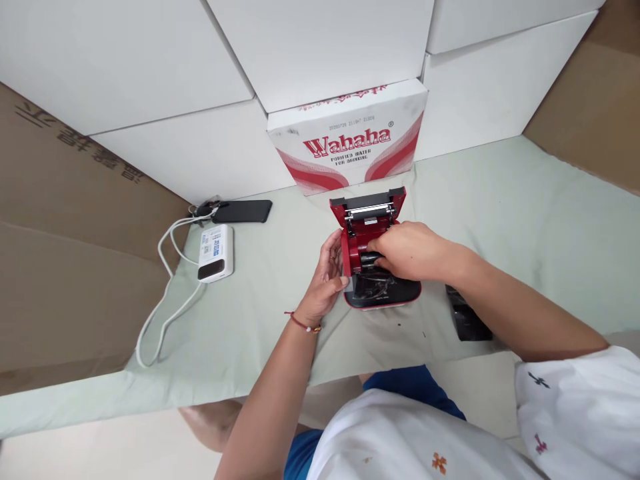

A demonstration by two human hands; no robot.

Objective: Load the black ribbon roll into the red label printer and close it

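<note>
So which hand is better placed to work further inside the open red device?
Probably the right hand: it already reaches into the open red device. The left hand is against the device's outer left side, so it seems better suited to steadying.

Behind the Wahaha carton (350, 148) rise white panels (325, 47); brown cardboard walls (65, 287) stand left and right of it. Before it spreads a bench (260, 267) under creased pale green cloth, pale floor (100, 443) beyond the bench's near edge.
</note>
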